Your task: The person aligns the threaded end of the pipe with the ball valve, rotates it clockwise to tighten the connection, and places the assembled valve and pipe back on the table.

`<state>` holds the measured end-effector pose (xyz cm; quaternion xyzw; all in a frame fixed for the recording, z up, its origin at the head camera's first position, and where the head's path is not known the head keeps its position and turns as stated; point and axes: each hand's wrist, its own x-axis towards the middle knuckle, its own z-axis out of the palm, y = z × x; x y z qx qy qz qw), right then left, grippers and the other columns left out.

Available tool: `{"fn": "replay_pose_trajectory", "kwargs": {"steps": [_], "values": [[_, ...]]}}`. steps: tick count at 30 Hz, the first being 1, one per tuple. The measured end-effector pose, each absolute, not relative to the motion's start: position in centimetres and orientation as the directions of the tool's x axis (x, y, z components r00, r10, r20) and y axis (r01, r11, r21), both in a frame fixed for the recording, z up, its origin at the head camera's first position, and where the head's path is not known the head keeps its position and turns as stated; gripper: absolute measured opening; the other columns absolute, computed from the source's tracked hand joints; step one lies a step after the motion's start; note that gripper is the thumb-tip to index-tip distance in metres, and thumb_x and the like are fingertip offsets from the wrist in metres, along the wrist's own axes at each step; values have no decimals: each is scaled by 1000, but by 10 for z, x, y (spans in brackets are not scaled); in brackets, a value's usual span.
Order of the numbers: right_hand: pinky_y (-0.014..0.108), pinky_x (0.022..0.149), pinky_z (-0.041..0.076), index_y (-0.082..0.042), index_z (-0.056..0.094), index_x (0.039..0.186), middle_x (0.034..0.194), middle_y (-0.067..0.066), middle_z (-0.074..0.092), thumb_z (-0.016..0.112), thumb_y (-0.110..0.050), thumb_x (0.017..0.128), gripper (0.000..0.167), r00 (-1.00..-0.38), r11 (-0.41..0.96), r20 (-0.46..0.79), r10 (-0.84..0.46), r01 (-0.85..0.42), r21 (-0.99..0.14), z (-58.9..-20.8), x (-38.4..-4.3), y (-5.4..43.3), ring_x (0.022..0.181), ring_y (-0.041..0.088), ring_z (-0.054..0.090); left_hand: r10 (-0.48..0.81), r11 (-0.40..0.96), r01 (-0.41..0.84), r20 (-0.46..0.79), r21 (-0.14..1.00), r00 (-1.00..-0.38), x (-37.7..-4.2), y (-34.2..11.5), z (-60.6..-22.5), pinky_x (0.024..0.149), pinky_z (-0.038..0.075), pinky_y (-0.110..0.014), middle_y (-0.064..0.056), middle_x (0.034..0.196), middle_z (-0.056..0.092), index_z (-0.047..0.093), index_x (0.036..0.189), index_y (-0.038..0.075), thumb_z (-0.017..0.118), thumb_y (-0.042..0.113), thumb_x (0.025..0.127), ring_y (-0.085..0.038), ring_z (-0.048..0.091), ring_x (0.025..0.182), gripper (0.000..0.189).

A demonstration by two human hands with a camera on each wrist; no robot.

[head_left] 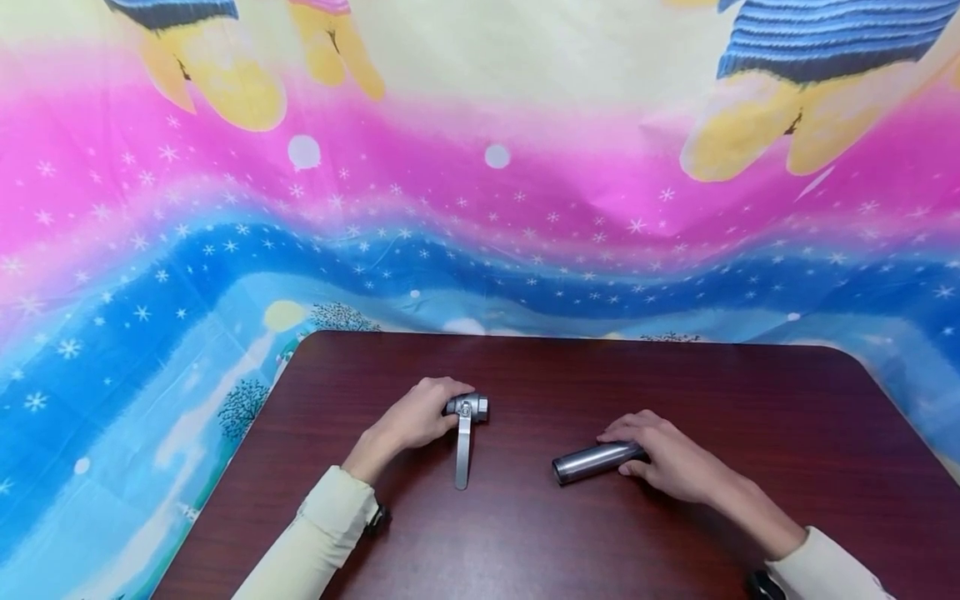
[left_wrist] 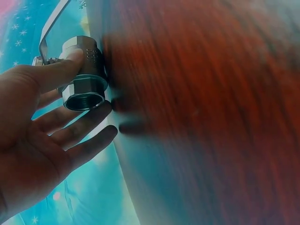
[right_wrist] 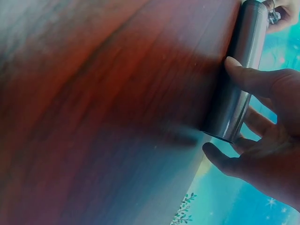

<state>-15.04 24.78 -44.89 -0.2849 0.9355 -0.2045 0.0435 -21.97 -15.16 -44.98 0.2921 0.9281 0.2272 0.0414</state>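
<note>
The grip of the person's left hand (head_left: 416, 418) pinches a metal ball valve (head_left: 474, 407) near the center of the head frame, its flat lever handle (head_left: 462, 458) pointing toward the bottom edge. In the left wrist view the thumb lies across the valve body, the open end faces downward, and the lower fingers are spread. The right hand (head_left: 667, 457) holds a metal pipe (head_left: 592, 463) between thumb and fingers, right of center and lower in the head frame; the pipe slants, with a threaded end at the top of the right wrist view. Both pieces are at the dark red-brown wood-grain table (head_left: 510, 542). A snowflake-printed cloth (head_left: 420, 175) fills the upper half.
</note>
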Motion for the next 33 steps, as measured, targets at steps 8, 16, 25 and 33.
{"fn": "replay_pose_trajectory", "kwargs": {"steps": [8, 16, 25, 33], "values": [[34, 87, 56, -18, 76, 129, 119, -7, 73, 81, -10, 93, 37, -834, 750, 6, -552, -499, -435, -445, -153, 248, 108, 14, 64, 576, 727, 546, 62, 417, -815, -219, -147, -445, 86, 58, -38, -10, 120, 75, 71, 134, 3, 75, 0, 92, -20, 66, 97, 42], [32, 82, 54, -22, 75, 127, 117, -9, 71, 82, -15, 93, 35, -839, 762, -12, -544, -488, -425, -445, -152, 250, 102, 9, 62, 566, 741, 536, 52, 405, -823, -215, -147, -443, 87, 58, -39, -9, 122, 73, 71, 132, 5, 71, 0, 94, -19, 65, 97, 39], [33, 83, 53, -18, 72, 129, 117, -8, 68, 76, -18, 99, 30, -861, 779, -11, -508, -454, -432, -443, -148, 252, 101, 8, 59, 565, 740, 538, 59, 404, -823, -208, -149, -440, 92, 59, -43, -10, 123, 71, 70, 131, 4, 69, 0, 94, -22, 68, 102, 37], [33, 84, 53, -17, 70, 128, 120, -6, 68, 74, -14, 100, 29, -887, 779, 58, -459, -433, -454, -443, -142, 255, 102, 10, 60, 551, 708, 541, 123, 454, -825, -198, -148, -431, 95, 58, -40, -10, 125, 70, 70, 133, 6, 69, 2, 95, -23, 67, 107, 38]]}}
